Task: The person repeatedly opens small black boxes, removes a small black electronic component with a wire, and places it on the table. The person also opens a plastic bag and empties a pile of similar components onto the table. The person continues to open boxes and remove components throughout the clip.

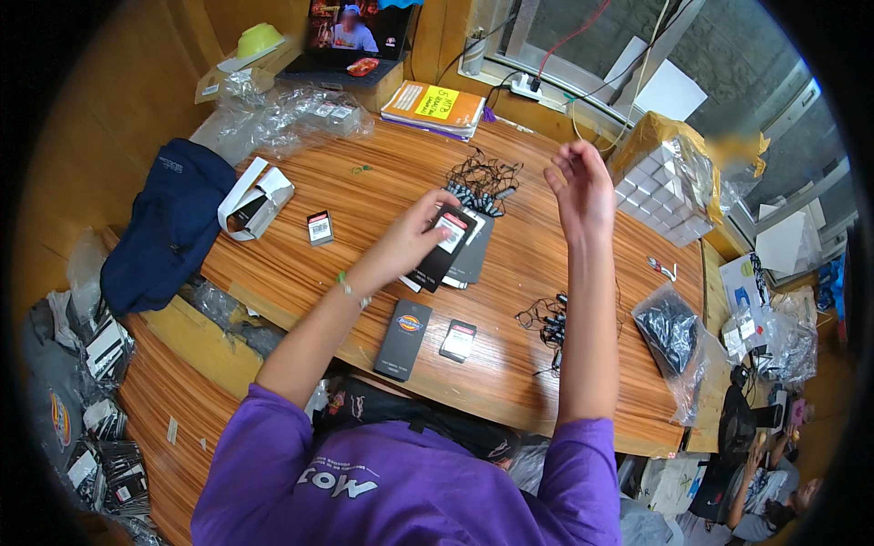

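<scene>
The left hand point(411, 238) grips a black card point(443, 246) by its labelled end, above a grey card on the table point(364, 182). The right hand point(579, 187) hangs raised, fingers loosely curled, empty. A clear bag point(672, 337) at the right holds black cords; a torn carton point(669, 177) holds small white boxes

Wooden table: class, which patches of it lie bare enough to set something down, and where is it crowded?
Bare wood lies between the small tag and the left hand, and right of the right hand before the white box stack. Crowded: black string piles, dark cards, the plastic bag.
</scene>
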The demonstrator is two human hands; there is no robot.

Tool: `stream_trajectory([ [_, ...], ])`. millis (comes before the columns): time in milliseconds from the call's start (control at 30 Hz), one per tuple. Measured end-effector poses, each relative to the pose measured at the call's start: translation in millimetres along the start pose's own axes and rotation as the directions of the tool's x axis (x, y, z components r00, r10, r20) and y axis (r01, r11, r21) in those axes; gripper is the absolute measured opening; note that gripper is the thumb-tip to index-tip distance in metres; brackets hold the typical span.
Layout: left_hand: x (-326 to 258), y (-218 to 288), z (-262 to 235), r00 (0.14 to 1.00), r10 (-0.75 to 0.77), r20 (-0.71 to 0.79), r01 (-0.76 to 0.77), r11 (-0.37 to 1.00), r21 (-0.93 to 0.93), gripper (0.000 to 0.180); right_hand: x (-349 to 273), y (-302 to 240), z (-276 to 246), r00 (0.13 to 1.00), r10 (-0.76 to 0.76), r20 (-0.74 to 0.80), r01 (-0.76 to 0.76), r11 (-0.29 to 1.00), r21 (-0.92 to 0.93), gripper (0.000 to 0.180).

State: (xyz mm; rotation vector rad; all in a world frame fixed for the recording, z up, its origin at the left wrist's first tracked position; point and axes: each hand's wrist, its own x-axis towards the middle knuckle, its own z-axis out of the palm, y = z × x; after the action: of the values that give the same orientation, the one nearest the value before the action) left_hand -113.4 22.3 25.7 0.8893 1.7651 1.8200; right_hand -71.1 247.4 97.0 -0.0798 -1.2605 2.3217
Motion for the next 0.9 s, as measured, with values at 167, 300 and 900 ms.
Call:
stream_trajectory([
  [167, 32, -28, -28, 0.994, -0.096, -0.054, 0.103, 0.984, 0.143, 0.032, 79, 35, -8, 0.989, 0.092, -0.118, -0.108, 0.985, -0.136, 0.016],
  [300, 33, -31, -36, 0.987, -0.046, -0.151, 0.116, 0.865, 0.488, 0.032, 99, 55, -6, 0.970, 0.197, -0.143, -0.225, 0.949, -0.222, 0.018],
  [900, -41, 10, -42, 0.992, -0.020, -0.128, 0.082, 0.864, 0.497, 0.059, 165, 168, -100, 0.853, 0.438, -0.285, -0.501, 0.840, -0.208, 0.013],
])
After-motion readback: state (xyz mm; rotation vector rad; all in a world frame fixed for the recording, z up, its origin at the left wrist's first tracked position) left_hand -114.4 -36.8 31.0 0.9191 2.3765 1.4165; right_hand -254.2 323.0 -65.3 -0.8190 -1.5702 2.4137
